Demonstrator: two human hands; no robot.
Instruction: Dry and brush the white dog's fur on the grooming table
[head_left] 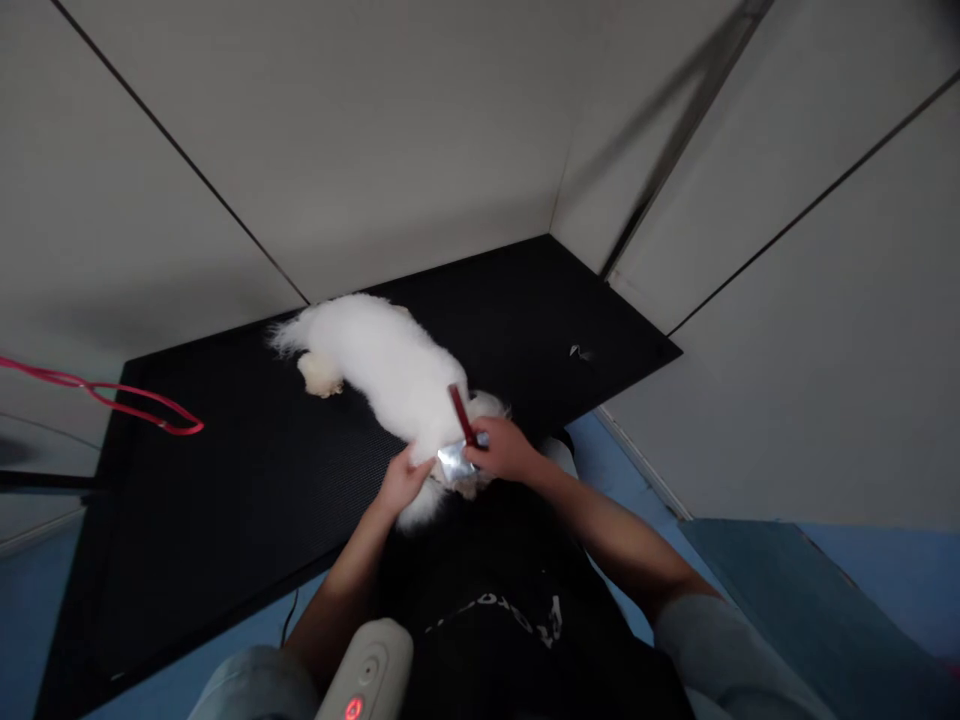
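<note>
A white fluffy dog point(390, 365) stretches along the black table, its head end close against my body. My left hand point(403, 483) is closed on the side of the dog's head, thumb up, with a tuft of long white hair point(421, 508) hanging below it. In my right hand point(501, 450) is a slicker brush with a dark red handle point(461, 412) and a shiny silver plate point(454, 462). The plate lies over the dog's head, next to my left thumb. Much of the face is hidden by the brush and my hands.
The black ribbed table point(225, 480) stands against pale wall panels point(420, 130). A pink-red looped cord point(161, 420) hangs over its left end. A small metallic object point(577, 352) lies toward the right. A white device with a red light point(369, 672) is at the bottom edge.
</note>
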